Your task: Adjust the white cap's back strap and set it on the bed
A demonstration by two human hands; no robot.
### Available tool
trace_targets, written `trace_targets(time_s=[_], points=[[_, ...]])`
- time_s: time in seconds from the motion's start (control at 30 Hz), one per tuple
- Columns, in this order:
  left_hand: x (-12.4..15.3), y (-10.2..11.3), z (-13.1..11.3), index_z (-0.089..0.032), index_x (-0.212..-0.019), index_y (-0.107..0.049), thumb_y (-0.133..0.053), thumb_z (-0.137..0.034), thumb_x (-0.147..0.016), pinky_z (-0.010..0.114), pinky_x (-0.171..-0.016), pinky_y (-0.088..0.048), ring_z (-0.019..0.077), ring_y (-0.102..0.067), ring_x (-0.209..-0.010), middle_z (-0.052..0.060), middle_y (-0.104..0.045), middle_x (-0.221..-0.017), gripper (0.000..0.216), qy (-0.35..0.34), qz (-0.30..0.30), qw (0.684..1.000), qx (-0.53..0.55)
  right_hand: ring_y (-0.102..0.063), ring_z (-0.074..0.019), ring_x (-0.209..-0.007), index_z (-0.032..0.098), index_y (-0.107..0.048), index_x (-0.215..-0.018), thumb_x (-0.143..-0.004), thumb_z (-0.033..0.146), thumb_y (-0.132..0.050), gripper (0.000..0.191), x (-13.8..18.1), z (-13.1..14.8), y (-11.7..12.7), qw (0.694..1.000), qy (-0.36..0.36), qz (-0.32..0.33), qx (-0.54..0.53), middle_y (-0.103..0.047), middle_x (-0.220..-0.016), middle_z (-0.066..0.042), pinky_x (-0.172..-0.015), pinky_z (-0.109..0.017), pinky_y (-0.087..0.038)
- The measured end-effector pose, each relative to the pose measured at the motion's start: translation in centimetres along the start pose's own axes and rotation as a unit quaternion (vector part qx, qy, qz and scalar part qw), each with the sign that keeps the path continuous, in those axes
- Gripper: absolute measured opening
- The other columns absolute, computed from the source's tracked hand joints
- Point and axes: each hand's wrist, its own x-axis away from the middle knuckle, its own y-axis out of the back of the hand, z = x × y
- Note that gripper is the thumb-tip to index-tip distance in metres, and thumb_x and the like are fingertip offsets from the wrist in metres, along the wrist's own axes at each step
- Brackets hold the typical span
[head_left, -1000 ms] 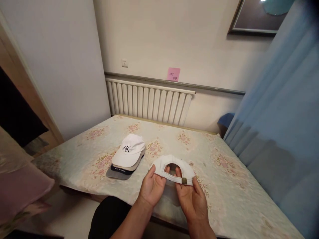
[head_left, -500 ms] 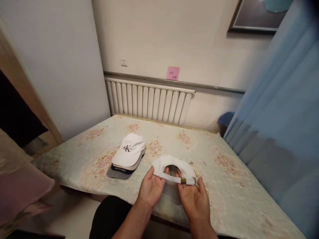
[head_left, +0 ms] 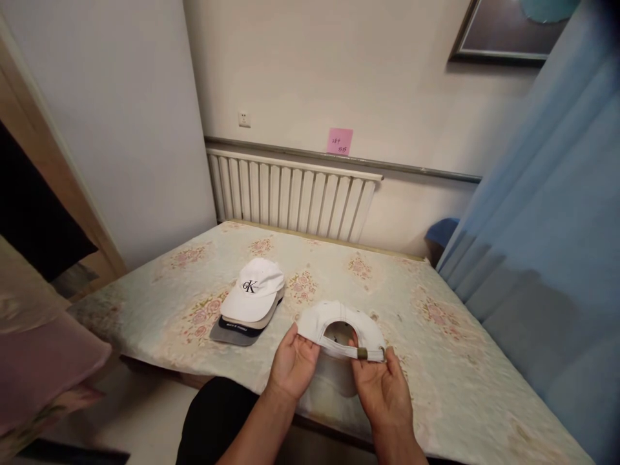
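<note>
The head view looks down on a bed (head_left: 436, 361) covered in a pale green cloth with pink flower motifs, its far edge against a white ribbed radiator (head_left: 290, 200). Above the radiator a grey rail crosses the cream wall, with a pink sticky note (head_left: 340, 141) stuck just over it and a socket (head_left: 245, 118) to its left. A framed picture (head_left: 508, 32) hangs at the upper right, a blue curtain (head_left: 547, 226) falls along the bed's right edge, and a pink cushion (head_left: 43, 368) shows off the bed's left corner.

Near the bed's near edge, about midway along it, both hands hold up a white cap (head_left: 339, 326). Its back opening faces the camera and its crown faces the radiator, so its long axis runs from the near edge toward the far edge; the brim is hidden behind the crown. The strap runs left to right across the opening, with a small brass-coloured buckle (head_left: 361, 352) on it.

The left hand (head_left: 293, 368) has its fingers curled around the cap's left rear rim, thumb on top. The right hand (head_left: 385, 394) pinches the strap at the buckle between thumb and fingertips.

A stack of caps (head_left: 249, 303), white on top with a dark logo, lies toward the near-left corner, left of the held cap and apart from it.
</note>
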Motion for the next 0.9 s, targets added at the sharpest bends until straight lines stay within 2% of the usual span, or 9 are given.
trace_targets(time_s=[0.13, 0.23, 0.33, 0.53, 0.7, 0.8, 0.9], points=[[0.2, -0.5, 0.6, -0.007, -0.122, -0.051, -0.038, -0.015, -0.092, 0.034, -0.093, -0.048, 0.0194, -0.064, -0.099, 0.013, -0.071, -0.098, 0.034, 0.003, -0.008, 1.0, 0.007, -0.054, -0.0221, -0.116, 0.021, -0.061, -0.108, -0.081, 0.042, -0.059, 0.035, 0.6, -0.8, 0.1, 1.0, -0.003, 0.024, 0.016, -0.065, -0.117, -0.006, -0.101, -0.043, -0.041], [0.5, -0.8, 1.3, -0.006, -0.119, -0.052, -0.036, -0.015, -0.093, 0.033, -0.091, -0.049, 0.019, -0.065, -0.098, 0.013, -0.071, -0.097, 0.032, 0.017, -0.015, 1.0, 0.01, -0.055, -0.0223, -0.115, 0.017, -0.064, -0.103, -0.078, 0.032, -0.064, 0.03, 1.1, -2.1, -0.1, 0.997, -0.038, 0.043, 0.045, -0.067, -0.111, -0.009, -0.102, -0.042, -0.04], [0.8, -0.9, 1.9, -0.006, -0.117, -0.053, -0.037, -0.013, -0.092, 0.03, -0.089, -0.05, 0.0177, -0.066, -0.095, 0.013, -0.07, -0.097, 0.031, 0.032, -0.02, 0.999, 0.007, -0.057, -0.0208, -0.112, 0.018, -0.066, -0.1, -0.076, 0.024, -0.065, 0.024, 1.2, -3.1, -0.4, 0.996, -0.036, 0.046, 0.065, -0.069, -0.107, -0.007, -0.103, -0.041, -0.038], [0.8, -0.7, 2.1, -0.008, -0.113, -0.055, -0.042, -0.017, -0.091, 0.032, -0.091, -0.049, 0.0181, -0.065, -0.098, 0.012, -0.07, -0.098, 0.027, 0.019, -0.021, 0.999, 0.022, -0.06, -0.0199, -0.108, 0.018, -0.068, -0.094, -0.075, 0.023, -0.065, 0.02, 0.9, -2.8, -0.1, 0.996, -0.023, 0.028, 0.084, -0.071, -0.102, -0.007, -0.101, -0.041, -0.04], [0.9, -1.0, 2.9, -0.009, -0.115, -0.054, -0.046, -0.018, -0.09, 0.034, -0.096, -0.046, 0.0192, -0.061, -0.105, 0.012, -0.069, -0.104, 0.028, 0.04, -0.007, 0.999, -0.008, -0.058, -0.0201, -0.109, 0.02, -0.067, -0.1, -0.077, 0.03, -0.065, 0.025, 1.2, -2.4, 0.6, 0.989, 0.023, 0.03, 0.14, -0.069, -0.108, -0.006, -0.102, -0.041, -0.038], [1.4, -1.3, 4.0, -0.011, -0.115, -0.054, -0.048, -0.023, -0.089, 0.035, -0.098, -0.044, 0.0213, -0.058, -0.11, 0.012, -0.066, -0.111, 0.03, 0.067, 0.02, 0.997, -0.035, -0.056, -0.0203, -0.111, 0.021, -0.061, -0.112, -0.079, 0.034, -0.062, 0.036, 1.4, -2.9, 0.5, 0.974, 0.056, 0.057, 0.212, -0.067, -0.112, -0.006, -0.103, -0.041, -0.036], [2.2, -1.2, 5.3, -0.011, -0.114, -0.056, -0.05, -0.025, -0.088, 0.034, -0.097, -0.044, 0.0216, -0.057, -0.111, 0.012, -0.063, -0.115, 0.03, 0.09, 0.033, 0.994, -0.06, -0.059, -0.0214, -0.107, 0.015, -0.062, -0.112, -0.078, 0.036, -0.063, 0.04, 1.2, -3.2, 0.4, 0.953, 0.08, 0.054, 0.286, -0.069, -0.107, -0.009, -0.101, -0.039, -0.038]])
